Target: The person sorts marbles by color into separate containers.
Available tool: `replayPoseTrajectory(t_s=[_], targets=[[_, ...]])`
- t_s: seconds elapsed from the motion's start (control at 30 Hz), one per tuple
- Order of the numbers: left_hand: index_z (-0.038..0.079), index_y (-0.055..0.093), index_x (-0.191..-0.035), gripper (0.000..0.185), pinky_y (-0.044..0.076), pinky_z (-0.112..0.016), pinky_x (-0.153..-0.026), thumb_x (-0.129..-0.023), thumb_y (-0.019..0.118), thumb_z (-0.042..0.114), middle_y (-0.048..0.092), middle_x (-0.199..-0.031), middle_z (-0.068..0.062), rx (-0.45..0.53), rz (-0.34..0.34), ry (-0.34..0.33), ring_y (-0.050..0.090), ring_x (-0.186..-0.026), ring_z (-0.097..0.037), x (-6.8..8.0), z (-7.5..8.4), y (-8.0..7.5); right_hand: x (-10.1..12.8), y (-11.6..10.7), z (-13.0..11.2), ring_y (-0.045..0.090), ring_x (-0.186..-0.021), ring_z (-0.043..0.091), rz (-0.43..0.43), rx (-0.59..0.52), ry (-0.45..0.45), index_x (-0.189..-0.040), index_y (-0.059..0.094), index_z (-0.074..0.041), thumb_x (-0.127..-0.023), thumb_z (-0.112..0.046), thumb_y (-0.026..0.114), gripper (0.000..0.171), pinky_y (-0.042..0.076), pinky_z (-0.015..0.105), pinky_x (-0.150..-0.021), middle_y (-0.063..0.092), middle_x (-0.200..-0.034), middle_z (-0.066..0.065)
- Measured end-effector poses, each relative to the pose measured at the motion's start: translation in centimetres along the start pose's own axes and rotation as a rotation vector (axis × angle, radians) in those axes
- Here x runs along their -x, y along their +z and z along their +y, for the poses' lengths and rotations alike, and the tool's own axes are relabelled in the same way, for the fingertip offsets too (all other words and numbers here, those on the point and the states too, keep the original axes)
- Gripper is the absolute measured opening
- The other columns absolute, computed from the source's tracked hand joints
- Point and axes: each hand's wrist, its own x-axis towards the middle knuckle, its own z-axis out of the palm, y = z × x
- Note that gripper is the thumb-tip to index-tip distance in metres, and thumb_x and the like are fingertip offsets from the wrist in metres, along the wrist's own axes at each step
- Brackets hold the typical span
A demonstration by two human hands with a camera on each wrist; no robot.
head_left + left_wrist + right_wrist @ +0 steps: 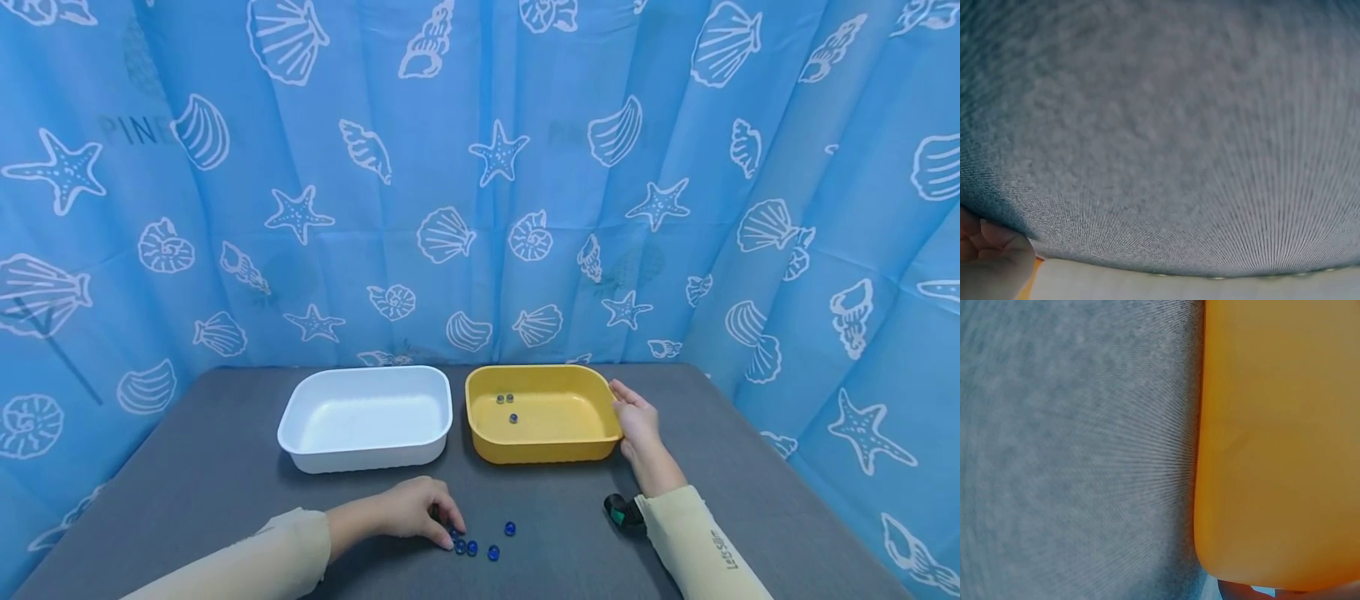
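My left hand (416,507) reaches low over the table, its thumb and curled fingertips around a blue glass marble (453,532). Several more blue marbles (472,547) lie just right of those fingertips. In the left wrist view, part of that hand (997,259) shows at the lower left corner; the marbles are outside this view. My right hand (639,423) grips the right end of a yellow basin (543,452) by its rim. Inside the basin are three small marbles (513,418). The right wrist view shows the basin's yellow wall (1279,450) close up.
A white basin (367,458) stands left of the yellow one, with a narrow gap between them. Both rest on a grey cloth-covered table (225,492). A blue shell-patterned curtain (480,200) hangs behind. A black device (624,512) is at my right wrist.
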Motion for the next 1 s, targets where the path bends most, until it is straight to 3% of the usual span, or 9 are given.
replayPoseTrajectory(t_s=[0.63, 1.0], targets=[[0.013, 0.076, -0.100, 0.015, 0.043, -0.024, -0.067, -0.085, 0.075, 0.011, 0.057, -0.087, 0.005, 0.092, 0.076, -0.024, 0.052, -0.080, -0.010, 0.1, 0.5, -0.5, 0.0, 0.0, 0.1, 0.025, -0.144, 0.026, 0.007, 0.000, -0.007, -0.152, 0.031, -0.007, -0.105, -0.002, 0.031, 0.047, 0.023, 0.040, -0.114, 0.028, -0.157, 0.012], [0.005, 0.073, -0.104, 0.019, 0.043, -0.024, -0.063, -0.086, 0.074, 0.012, 0.060, -0.087, 0.003, 0.105, 0.205, 0.009, 0.051, -0.076, -0.015, -1.0, 2.3, -1.9, -0.1, -0.1, 0.0, 0.026, -0.143, 0.023, 0.001, -0.076, 0.025, -0.152, 0.031, -0.009, -0.105, -0.003, 0.033, 0.047, 0.023, 0.038, -0.115, 0.029, -0.156, 0.010]])
